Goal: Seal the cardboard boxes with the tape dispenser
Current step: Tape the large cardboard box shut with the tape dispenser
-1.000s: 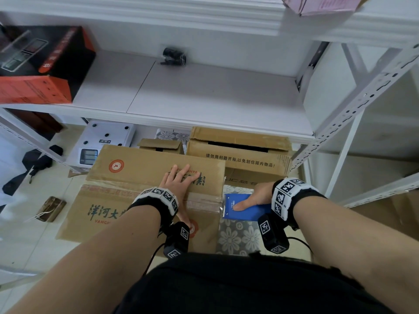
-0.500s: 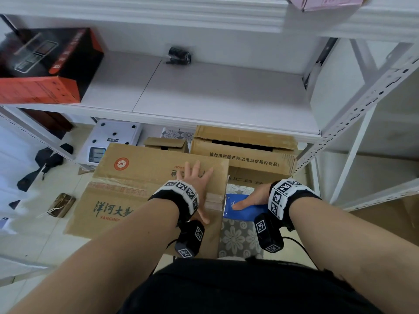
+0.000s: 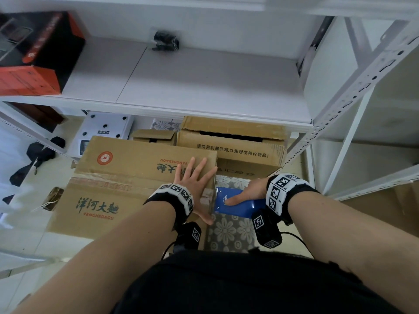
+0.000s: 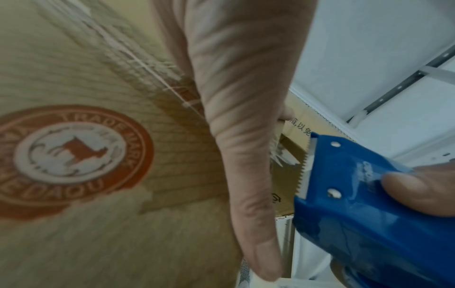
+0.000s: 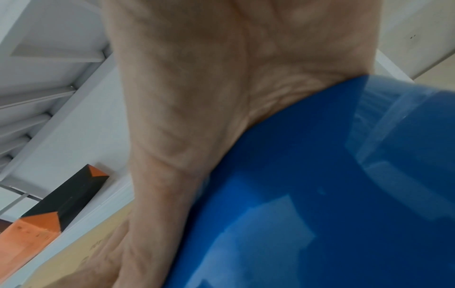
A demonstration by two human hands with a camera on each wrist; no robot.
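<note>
A large cardboard box (image 3: 127,177) with green and red print lies on the floor, a strip of tape (image 3: 102,181) running along its top seam. My left hand (image 3: 192,180) lies flat on the box's right end with fingers spread, the thumb (image 4: 248,194) hanging down over the edge. Just right of that edge my right hand (image 3: 247,192) grips the blue tape dispenser (image 3: 233,203). Its serrated blade (image 4: 305,167) faces the box's side. The dispenser (image 5: 320,194) fills the right wrist view under my palm.
Two more cardboard boxes (image 3: 231,143) (image 3: 154,138) stand behind, under a white metal shelf (image 3: 192,82). A black and orange box (image 3: 36,55) and a small black object (image 3: 165,40) sit on the shelf. A white scale (image 3: 102,132) lies on the floor at left.
My left hand has slid to the right end of the box and its thumb now hangs over the edge. The right hand still holds the dispenser beside the box.
</note>
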